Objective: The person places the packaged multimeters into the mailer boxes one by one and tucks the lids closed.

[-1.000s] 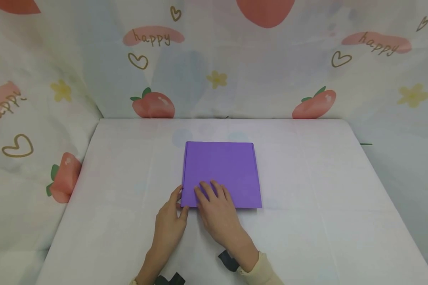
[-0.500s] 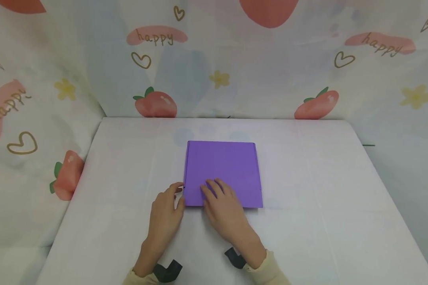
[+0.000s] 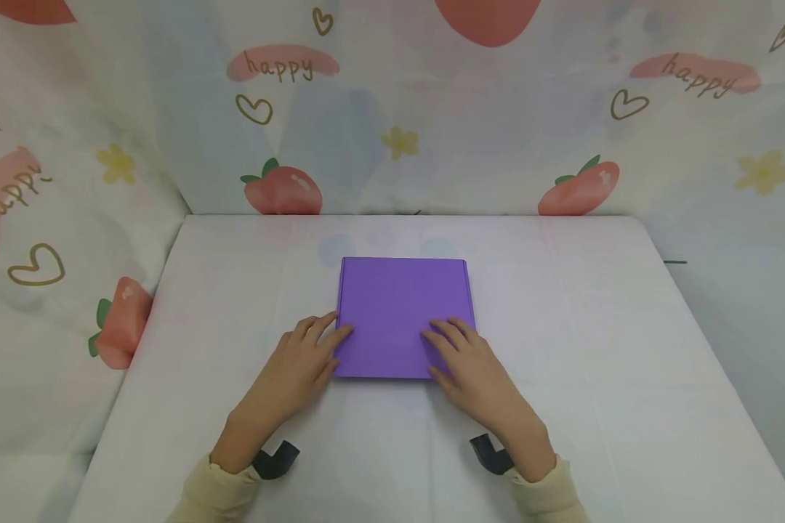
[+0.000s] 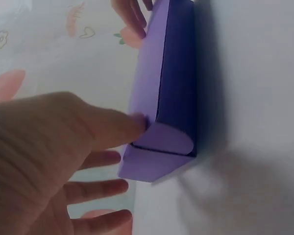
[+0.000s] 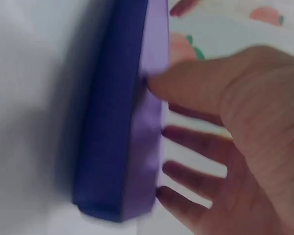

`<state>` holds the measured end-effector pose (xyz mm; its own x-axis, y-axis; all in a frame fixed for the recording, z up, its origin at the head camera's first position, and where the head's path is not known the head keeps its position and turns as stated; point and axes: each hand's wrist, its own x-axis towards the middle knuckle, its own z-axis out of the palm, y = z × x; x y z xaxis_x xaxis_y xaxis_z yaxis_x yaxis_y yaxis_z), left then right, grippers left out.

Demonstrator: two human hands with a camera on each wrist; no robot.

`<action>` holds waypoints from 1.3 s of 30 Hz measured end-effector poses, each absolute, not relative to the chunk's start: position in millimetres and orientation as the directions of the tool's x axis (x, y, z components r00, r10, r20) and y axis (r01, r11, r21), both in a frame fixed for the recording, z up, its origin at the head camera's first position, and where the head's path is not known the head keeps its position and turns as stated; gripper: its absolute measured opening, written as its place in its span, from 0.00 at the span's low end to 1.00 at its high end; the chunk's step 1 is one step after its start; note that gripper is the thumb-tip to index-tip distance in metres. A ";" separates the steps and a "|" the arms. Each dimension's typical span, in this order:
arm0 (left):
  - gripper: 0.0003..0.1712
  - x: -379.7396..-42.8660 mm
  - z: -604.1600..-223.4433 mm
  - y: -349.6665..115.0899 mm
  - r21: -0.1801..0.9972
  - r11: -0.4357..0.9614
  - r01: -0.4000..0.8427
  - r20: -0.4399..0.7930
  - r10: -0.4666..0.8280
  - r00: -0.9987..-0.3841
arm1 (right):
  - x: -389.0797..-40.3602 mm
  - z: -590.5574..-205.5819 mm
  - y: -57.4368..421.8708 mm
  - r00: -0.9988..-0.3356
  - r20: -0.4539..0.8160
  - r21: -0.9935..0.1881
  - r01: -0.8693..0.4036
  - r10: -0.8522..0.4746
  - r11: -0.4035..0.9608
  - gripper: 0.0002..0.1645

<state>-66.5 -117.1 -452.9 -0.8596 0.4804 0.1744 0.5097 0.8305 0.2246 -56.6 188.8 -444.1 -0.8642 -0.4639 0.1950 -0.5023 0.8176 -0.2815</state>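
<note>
A flat, closed purple cardboard box [image 3: 392, 298] lies near the middle of the table. At its left front corner is my left hand [image 3: 297, 367], fingers extended along the left side and thumb close by the front edge. The left wrist view shows a rounded flap [image 4: 169, 139] at that end of the box. Over the right front part of the lid, my right hand [image 3: 477, 374] lies with fingers spread, curled round nothing. Its thumb [image 5: 191, 83] is right at the front edge in the right wrist view. The inside of the box is hidden.
A white cloth [image 3: 628, 363] covers the table. Behind and beside it hang curtains [image 3: 464, 109] printed with strawberries, hearts and flowers. Each wrist carries a black mount [image 3: 276, 460], just below a pale sleeve [image 3: 216, 490].
My right hand has slid from the middle of the lid to its right part. My left hand has shifted up along the left side, its fingers now more spread. The box stays in place.
</note>
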 end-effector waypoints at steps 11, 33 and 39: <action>0.31 -79.7 -447.9 -122.8 0.171 0.761 0.626 0.137 0.611 -0.780 | -61.4 -441.5 208.9 -0.852 0.111 -0.306 -0.519 -0.511 0.798 0.40; 0.25 -82.1 -460.7 -113.9 0.085 0.754 0.651 0.209 0.626 -0.752 | -62.5 -455.0 196.3 -0.864 0.234 -0.225 -0.494 -0.445 0.840 0.38; 0.23 -82.7 -464.4 -112.7 0.076 0.757 0.649 0.220 0.622 -0.751 | -66.1 -458.2 193.2 -0.867 0.245 -0.192 -0.483 -0.435 0.855 0.37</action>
